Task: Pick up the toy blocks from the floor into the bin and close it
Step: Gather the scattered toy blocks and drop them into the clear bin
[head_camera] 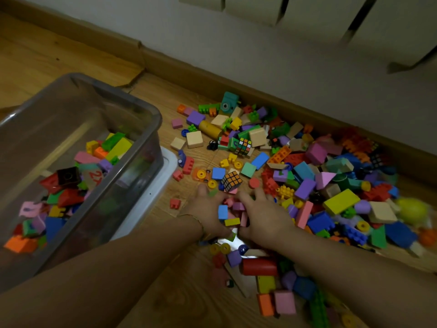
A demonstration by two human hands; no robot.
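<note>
A large heap of coloured toy blocks [305, 181] covers the wooden floor along the wall. A clear plastic bin [132, 176] stands at the left, tilted in view, partly filled with blocks [71, 185]. My left hand [208, 211] and my right hand [267, 216] lie palm-down side by side at the near edge of the heap. Their fingers curl round a small cluster of blocks [233, 214] gathered between them: blue, yellow and pink pieces. A small puzzle cube [231, 181] sits just beyond my fingertips.
A white lid [163, 181] lies flat under the bin's right side. A second puzzle cube [243, 146] lies farther back. A wooden skirting board [236, 81] runs behind the heap, with a radiator [331, 15] on the wall above. A red cylinder [259, 266] lies near my right forearm.
</note>
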